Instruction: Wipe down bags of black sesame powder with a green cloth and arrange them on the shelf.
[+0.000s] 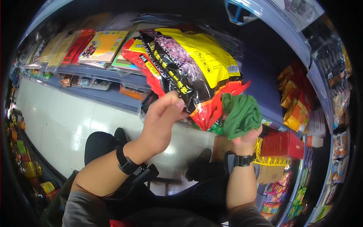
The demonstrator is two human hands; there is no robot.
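A large, glossy plastic food bag (181,65) in black, yellow and red, printed with purple grains and writing, leans at the shelf in front of me. My left hand (161,122) pinches its lower edge between thumb and fingers. In my right hand (248,136) is a bunched green cloth (241,116), close against the bag's red lower right corner. The cloth covers most of the right fingers. Whether it touches the bag I cannot tell.
Envelopes and booklets (103,46) lie on the grey shelf (113,72) to the left. Orange-red packets (295,105) stand on the right shelf, above a red box (280,144) and a yellow rack (272,161). Bottles (31,168) line the far left.
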